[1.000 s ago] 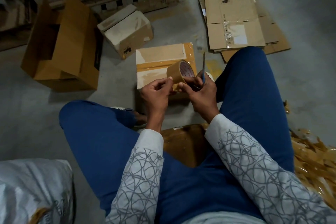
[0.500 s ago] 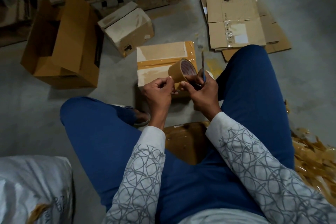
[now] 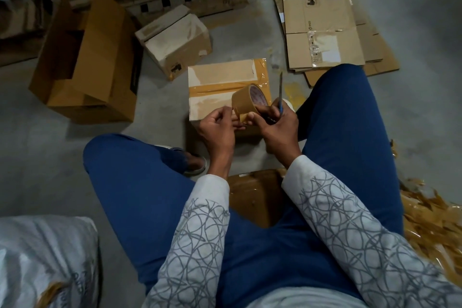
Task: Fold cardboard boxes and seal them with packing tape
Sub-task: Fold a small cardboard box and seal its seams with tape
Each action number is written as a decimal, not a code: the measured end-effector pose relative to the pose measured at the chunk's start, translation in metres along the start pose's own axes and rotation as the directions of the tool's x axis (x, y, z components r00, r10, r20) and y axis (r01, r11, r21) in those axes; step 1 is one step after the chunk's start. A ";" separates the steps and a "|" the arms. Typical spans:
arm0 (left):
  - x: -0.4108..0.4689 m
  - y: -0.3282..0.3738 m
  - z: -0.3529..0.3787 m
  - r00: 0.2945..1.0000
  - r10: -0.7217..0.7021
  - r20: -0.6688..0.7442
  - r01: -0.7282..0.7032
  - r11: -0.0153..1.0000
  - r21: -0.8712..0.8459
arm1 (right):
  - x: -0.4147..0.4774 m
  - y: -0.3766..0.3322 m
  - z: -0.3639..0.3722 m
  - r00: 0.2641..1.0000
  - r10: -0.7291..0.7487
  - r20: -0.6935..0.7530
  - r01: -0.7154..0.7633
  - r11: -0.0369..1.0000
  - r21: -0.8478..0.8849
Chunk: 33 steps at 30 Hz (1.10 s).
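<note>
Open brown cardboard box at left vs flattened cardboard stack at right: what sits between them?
Head view: one small brown cardboard box with a whitish top, on the grey concrete floor.

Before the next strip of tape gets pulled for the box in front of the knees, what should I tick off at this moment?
1. Tape roll held: ok, the right hand grips it above the box.
2. Free tape end lifted: cannot tell; the left hand pinches at the roll's edge, and no pulled strip shows.
3. Blue cutter controlled: ok, clamped in the right hand and pointing up, away from the left hand.
4. Box flaps closed: ok, with tape along the centre seam.
5. Box's near edge taped: cannot tell, the hands hide it.
</note>
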State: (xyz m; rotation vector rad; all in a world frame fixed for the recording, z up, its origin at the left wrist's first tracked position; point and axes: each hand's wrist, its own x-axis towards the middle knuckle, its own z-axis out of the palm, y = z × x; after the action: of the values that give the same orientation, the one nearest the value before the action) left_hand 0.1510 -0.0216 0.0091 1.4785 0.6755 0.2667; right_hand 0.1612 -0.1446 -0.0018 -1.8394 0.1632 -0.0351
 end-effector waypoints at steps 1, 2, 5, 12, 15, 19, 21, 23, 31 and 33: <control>0.001 0.000 -0.001 1.000 0.000 0.024 0.001 1.000 -0.029 | 0.001 0.001 0.000 1.000 0.005 -0.007 -0.005 1.000 0.015; 0.001 0.000 -0.001 0.999 0.008 0.041 -0.006 0.999 -0.037 | 0.001 0.001 -0.001 1.000 0.005 -0.013 -0.005 1.000 0.023; 0.001 -0.001 -0.003 0.998 0.025 0.062 -0.025 1.000 -0.008 | 0.001 0.000 -0.001 1.000 0.005 -0.006 -0.005 1.000 0.030; 0.005 -0.003 -0.005 0.997 0.067 0.043 -0.071 0.994 0.086 | -0.001 -0.003 -0.002 0.999 -0.052 -0.003 0.052 0.999 -0.011; 0.007 -0.002 -0.006 0.996 0.079 0.033 -0.082 0.991 0.107 | -0.002 -0.005 -0.003 0.995 -0.100 0.008 0.100 0.993 -0.057; 0.005 -0.002 -0.006 0.996 0.082 0.023 -0.084 0.990 0.109 | -0.001 -0.007 -0.005 0.992 -0.114 0.044 0.118 0.989 -0.093; 0.005 -0.003 -0.006 0.996 0.085 0.016 -0.086 0.991 0.106 | -0.001 -0.008 -0.005 0.993 -0.109 0.053 0.114 0.990 -0.088; 0.005 -0.002 -0.005 0.997 0.079 0.016 -0.081 0.992 0.098 | -0.002 -0.009 -0.005 0.994 -0.094 0.053 0.098 0.993 -0.066; -0.001 0.002 -0.001 0.999 0.028 -0.039 -0.025 0.997 0.070 | -0.004 -0.007 -0.002 0.996 -0.081 0.023 0.082 0.996 -0.020; -0.002 0.005 0.000 0.999 0.025 -0.035 -0.023 0.999 0.031 | -0.003 -0.006 -0.001 0.997 -0.075 0.009 0.075 0.997 -0.002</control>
State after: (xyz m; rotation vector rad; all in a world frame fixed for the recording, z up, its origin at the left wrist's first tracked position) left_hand 0.1510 -0.0220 0.0143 1.5150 0.6935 0.3030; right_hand 0.1586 -0.1439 0.0043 -1.8468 0.0881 -0.0786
